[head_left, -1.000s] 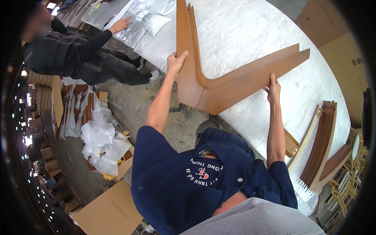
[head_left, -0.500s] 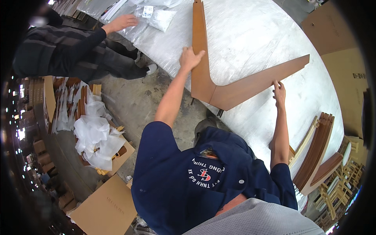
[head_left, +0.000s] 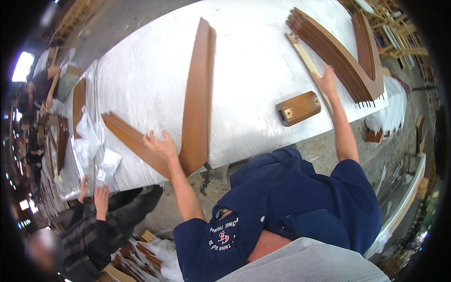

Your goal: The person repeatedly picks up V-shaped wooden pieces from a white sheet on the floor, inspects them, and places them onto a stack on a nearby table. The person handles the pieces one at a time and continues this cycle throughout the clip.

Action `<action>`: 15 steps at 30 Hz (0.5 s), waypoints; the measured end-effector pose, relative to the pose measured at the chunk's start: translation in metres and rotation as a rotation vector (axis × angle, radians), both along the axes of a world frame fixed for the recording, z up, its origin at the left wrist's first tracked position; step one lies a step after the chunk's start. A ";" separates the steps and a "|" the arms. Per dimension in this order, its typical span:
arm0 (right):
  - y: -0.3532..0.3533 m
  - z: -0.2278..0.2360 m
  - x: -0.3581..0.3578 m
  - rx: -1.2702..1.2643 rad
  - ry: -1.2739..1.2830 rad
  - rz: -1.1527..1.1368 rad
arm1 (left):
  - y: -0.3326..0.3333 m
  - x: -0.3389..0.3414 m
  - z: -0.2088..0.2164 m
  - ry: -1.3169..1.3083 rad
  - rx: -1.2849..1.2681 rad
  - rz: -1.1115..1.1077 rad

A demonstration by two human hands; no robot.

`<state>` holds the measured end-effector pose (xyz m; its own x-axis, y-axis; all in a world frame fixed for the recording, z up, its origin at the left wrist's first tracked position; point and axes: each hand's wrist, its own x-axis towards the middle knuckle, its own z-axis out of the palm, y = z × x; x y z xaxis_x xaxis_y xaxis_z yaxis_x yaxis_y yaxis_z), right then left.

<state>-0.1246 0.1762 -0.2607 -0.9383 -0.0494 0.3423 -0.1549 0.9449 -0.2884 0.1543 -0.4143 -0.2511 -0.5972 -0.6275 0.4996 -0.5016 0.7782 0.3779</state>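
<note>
V-frame (head_left: 195, 103) | left hand (head_left: 162, 147): spread over it | right hand (head_left: 326, 82): on strip (head_left: 303, 55) (blurred)

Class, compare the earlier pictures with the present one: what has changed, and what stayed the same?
The right hand has let go of the V-shaped wooden piece and moved right to the pale strip; whether it grips is unclear. The view has turned, and the V sits further left in it. The left hand stays by the V. The curved brown pieces remain grouped.
</note>
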 end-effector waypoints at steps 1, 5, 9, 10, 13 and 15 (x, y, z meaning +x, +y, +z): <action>0.030 0.032 -0.007 0.144 -0.114 -0.141 | 0.042 -0.024 0.022 -0.006 0.039 -0.042; 0.192 0.045 -0.029 0.421 -0.125 -0.311 | 0.216 -0.128 0.054 0.063 0.185 -0.592; 0.275 0.024 -0.055 0.421 -0.248 -0.190 | 0.408 -0.212 0.025 0.095 0.540 -0.977; 0.278 0.017 -0.054 0.348 -0.223 -0.149 | 0.449 -0.230 0.009 0.062 0.723 -0.976; 0.266 0.021 -0.057 0.181 -0.109 -0.058 | 0.549 -0.274 0.009 -0.231 1.458 -0.897; 0.257 0.023 -0.032 0.161 -0.064 -0.007 | 0.601 -0.302 0.003 -0.186 1.853 -0.757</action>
